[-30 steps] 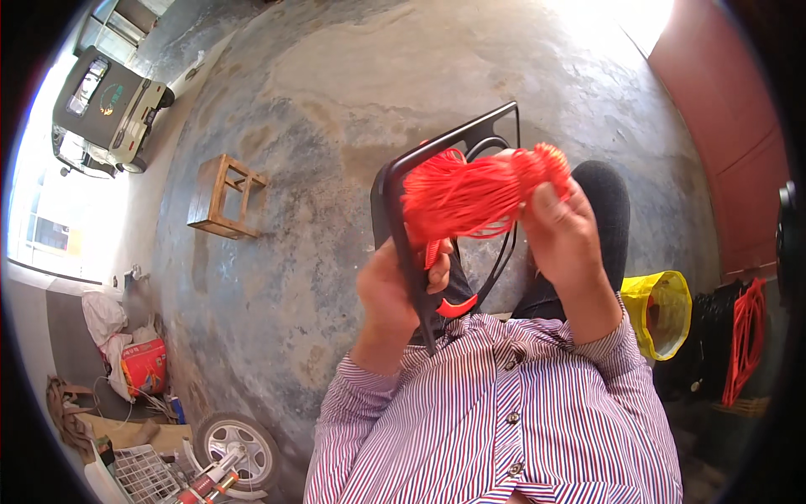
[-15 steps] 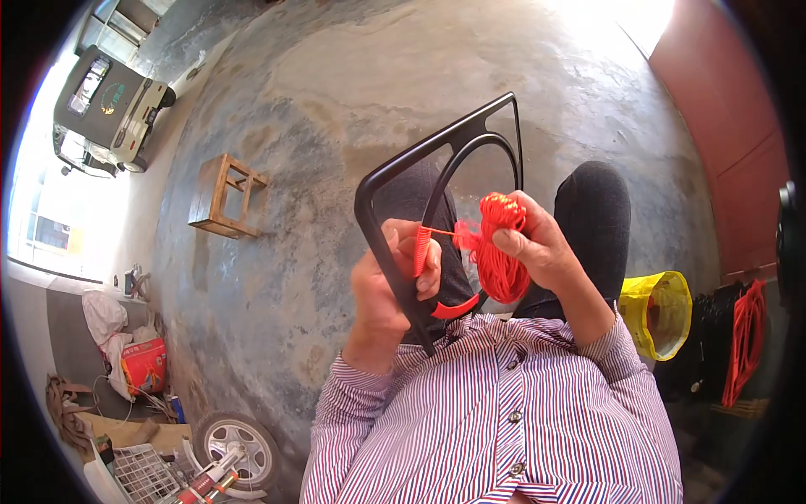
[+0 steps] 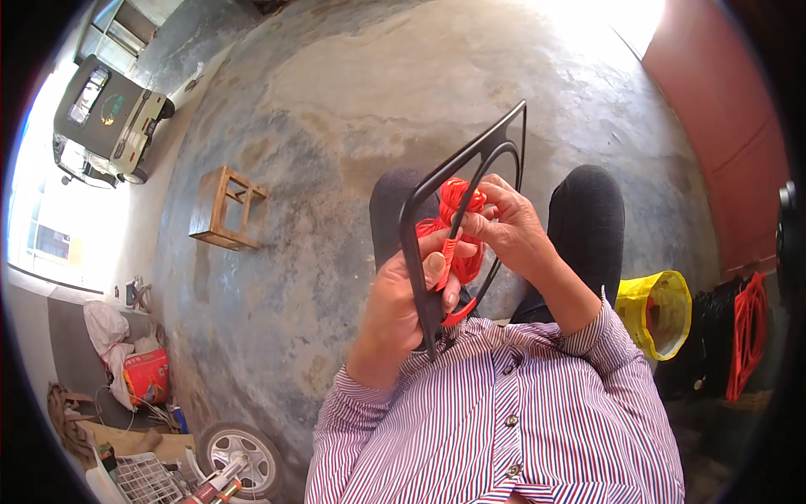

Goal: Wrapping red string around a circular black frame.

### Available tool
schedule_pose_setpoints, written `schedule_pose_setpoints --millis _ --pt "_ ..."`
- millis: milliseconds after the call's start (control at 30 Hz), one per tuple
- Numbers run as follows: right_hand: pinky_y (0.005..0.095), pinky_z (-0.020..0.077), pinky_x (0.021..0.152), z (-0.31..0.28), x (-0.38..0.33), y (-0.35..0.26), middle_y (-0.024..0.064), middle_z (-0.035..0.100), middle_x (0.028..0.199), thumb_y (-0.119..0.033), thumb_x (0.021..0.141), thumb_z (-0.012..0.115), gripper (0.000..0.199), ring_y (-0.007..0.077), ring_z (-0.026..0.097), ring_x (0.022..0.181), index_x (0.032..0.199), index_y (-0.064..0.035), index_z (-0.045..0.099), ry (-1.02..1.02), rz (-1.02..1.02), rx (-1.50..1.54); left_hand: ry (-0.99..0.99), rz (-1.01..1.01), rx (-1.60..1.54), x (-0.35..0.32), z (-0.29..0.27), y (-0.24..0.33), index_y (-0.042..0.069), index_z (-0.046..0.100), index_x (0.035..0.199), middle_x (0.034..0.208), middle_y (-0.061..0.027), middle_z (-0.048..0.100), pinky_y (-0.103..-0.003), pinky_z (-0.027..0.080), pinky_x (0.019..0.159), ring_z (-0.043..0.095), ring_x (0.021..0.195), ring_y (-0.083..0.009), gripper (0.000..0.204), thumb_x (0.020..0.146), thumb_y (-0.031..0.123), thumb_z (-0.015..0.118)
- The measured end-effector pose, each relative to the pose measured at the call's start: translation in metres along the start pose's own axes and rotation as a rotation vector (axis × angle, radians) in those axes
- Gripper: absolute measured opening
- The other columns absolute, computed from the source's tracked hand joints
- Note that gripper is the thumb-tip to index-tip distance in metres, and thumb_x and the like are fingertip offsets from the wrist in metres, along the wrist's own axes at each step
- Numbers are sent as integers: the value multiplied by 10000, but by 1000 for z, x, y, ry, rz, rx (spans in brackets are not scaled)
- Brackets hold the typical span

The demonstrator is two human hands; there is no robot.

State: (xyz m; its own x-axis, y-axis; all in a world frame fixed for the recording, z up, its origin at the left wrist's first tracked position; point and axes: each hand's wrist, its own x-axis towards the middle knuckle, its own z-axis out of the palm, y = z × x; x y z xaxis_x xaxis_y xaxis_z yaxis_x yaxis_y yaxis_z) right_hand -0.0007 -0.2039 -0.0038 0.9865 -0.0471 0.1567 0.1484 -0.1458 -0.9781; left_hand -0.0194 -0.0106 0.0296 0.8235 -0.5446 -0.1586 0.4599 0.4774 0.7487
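one red cord bundle (image 3: 458,193) has moved left, right hand (image 3: 510,231) gripping it; left hand (image 3: 393,301) clasps one black frame (image 3: 410,235).

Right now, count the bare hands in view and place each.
2: the left hand on the black angular frame, the right hand at the bright red cord bundle. No others show.

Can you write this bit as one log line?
left hand: holds black frame | right hand: holds red cord | black frame: partly wrapped red

Head-worn fisheye view, steeply downward
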Motion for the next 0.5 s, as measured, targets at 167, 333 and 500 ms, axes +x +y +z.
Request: schedule_pose_setpoints --millis 167,333,500 --pt "286 480 896 4 1 7 44 626 1134 -252 859 760 400 141 610 991 1176 -32 656 -135 90 639 26 -28 0 -1 1 -3 -9 541 1335 1123 -189 659 -255 431 506 597 627 -176 421 990 227 593" --pt "367 416 995 -2 2 -8 133 580 1206 -183 771 745 466 220 524 1161 1174 16 624 -352 -43 905 -211 -70 -137 2 -6 -11 -28 553 1296 1021 -217 646 -286 407 474 534 561 -208 675 1008 554 371" --pt "428 373 1081 0 -1 -13 179 577 1212 -87 679 695 645 324 503 1241 1289 33 524 -488 -112 1179 -161 -176 -294 5 15 -4 -46 549 1246 916 -224 640 -316 407 456 513 522 -223 756 978 605 273"
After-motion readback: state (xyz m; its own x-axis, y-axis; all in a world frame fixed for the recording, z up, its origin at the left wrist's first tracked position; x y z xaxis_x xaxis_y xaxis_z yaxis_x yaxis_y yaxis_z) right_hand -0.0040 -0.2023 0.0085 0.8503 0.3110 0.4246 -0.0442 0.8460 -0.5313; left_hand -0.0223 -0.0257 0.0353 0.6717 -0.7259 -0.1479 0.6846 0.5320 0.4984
